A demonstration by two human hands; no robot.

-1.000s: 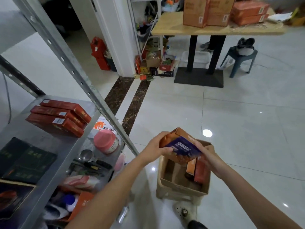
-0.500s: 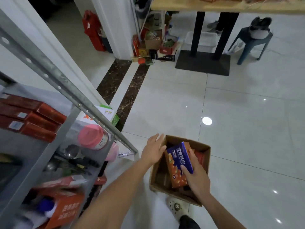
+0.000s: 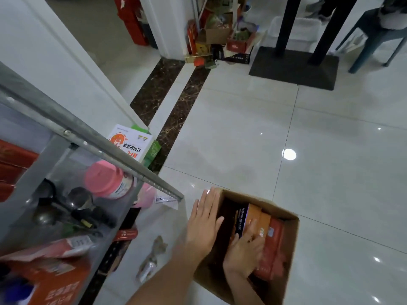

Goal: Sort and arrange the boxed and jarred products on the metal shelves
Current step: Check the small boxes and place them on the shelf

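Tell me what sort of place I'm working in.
Likely a small stockroom or shop back room: a grey metal shelf rack holding red product boxes and a pink-lidded jar, an open brown cardboard carton of boxed goods on the glossy white tiled floor.

White carton (image 3: 130,142) printed "NFC" and Chinese characters, other labels too blurred

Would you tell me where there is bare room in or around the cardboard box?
Free: left half of the cardboard box, between left hand and orange-blue carton; floor tiles to its right. Crowded: red cartons along its right wall; shelf by the pink-lidded jar.
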